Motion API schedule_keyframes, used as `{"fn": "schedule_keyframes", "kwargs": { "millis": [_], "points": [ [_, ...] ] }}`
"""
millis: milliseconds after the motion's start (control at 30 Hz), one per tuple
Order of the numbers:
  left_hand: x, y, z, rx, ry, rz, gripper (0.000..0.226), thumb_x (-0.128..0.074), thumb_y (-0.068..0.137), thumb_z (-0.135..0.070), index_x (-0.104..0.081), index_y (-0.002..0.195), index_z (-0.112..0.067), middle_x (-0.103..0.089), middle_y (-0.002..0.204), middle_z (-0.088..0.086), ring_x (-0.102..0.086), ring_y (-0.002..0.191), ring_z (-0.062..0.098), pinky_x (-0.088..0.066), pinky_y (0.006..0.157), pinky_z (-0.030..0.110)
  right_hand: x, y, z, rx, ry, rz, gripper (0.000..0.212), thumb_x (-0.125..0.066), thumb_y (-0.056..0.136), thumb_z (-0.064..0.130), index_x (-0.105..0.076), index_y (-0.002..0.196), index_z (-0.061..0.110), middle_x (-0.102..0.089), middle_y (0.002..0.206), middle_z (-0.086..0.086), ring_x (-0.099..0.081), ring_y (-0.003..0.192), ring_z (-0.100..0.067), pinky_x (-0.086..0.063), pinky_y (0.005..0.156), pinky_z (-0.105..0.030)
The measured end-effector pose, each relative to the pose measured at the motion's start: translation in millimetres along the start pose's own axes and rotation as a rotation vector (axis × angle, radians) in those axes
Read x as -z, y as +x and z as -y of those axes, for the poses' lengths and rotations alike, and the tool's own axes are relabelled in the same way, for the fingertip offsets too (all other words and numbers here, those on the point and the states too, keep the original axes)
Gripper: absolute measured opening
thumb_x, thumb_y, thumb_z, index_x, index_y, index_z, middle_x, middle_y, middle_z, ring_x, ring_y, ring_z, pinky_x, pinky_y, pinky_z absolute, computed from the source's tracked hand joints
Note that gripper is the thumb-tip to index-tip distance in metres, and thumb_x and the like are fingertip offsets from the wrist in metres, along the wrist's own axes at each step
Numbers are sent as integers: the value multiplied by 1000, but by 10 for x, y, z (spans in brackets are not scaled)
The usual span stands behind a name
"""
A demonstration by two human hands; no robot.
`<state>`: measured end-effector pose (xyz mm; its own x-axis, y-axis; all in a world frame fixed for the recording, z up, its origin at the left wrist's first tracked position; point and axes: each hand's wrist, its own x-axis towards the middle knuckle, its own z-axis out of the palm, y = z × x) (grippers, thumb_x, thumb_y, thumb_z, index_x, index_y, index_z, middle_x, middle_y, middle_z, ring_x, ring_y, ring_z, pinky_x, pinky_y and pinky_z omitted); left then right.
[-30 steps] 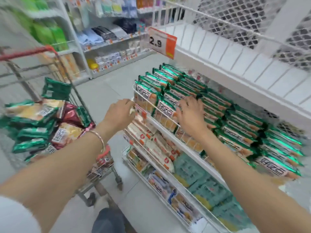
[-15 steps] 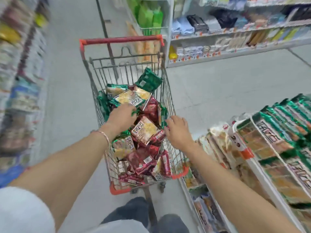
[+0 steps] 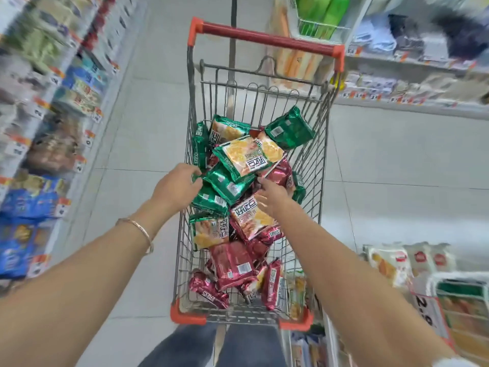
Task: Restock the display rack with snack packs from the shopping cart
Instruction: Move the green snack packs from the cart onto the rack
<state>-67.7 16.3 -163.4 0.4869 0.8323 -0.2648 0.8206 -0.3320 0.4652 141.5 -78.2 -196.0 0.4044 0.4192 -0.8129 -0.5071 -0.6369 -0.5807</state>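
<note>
The wire shopping cart [image 3: 325, 123] with a red handle stands straight in front of me, holding several green and red snack packs. My left hand [image 3: 177, 187] reaches over the cart's left wall, its fingers curled round the corner of a green snack pack [image 3: 228, 183] in the middle of the pile. My right hand [image 3: 272, 195] hovers inside the cart with fingers spread, just above a red snack pack [image 3: 281, 171] and holding nothing. The display rack [image 3: 461, 305] shows only as a blurred corner at the lower right.
Stocked store shelves [image 3: 50, 133] line the aisle on the left, and more shelving [image 3: 412, 75] stands beyond the cart at the upper right. Grey tiled floor [image 3: 397, 165] lies open on both sides of the cart. A price tag [image 3: 426, 311] hangs on the rack.
I turned from the display rack to face the cart. Both hands left the rack's shelf and went into the cart; the left hand now grips a green pack.
</note>
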Motion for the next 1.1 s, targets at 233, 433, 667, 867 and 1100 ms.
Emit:
{"fn": "schedule_keyframes", "kwargs": {
  "millis": [233,433,667,867,1100],
  "points": [
    [41,130,-77,74,-36,-41,25,-48,102,-29,-64,119,-18,-55,136,7,-59,109,22,-49,96,42,-466,454,372,-220,263,135,36,-64,97,23,-52,127,7,-54,118,-13,-56,115,-23,-51,99,-30],
    [85,249,-206,95,-150,-122,28,-48,102,-25,-63,125,-17,-59,127,4,-60,101,21,-45,86,32,-240,619,269,43,-130,31,4,-62,95,7,-61,99,5,-49,70,-2,-42,57,-10,-37,54,-20],
    [148,586,-658,69,-320,-83,49,-68,92,-34,-53,136,-18,-49,143,6,-47,132,24,-38,110,41,518,172,710,781,-1179,216,15,-48,102,10,-57,94,0,-55,99,-6,-52,87,-23,-43,78,-37],
    [11,508,-855,249,-644,509,126,-91,37,-68,-45,143,-16,-62,135,10,-61,116,26,-47,104,43,799,-171,1025,670,-996,537,16,-50,103,17,-63,100,8,-58,93,4,-50,79,-1,-39,72,-16],
    [-59,520,-547,398,-860,155,57,-91,60,-38,-61,102,-15,-72,93,7,-69,80,24,-53,60,29,947,601,520,386,-1240,-321,23,-48,99,17,-64,100,1,-69,108,-14,-66,98,-33,-52,76,-36]
  ]
}}
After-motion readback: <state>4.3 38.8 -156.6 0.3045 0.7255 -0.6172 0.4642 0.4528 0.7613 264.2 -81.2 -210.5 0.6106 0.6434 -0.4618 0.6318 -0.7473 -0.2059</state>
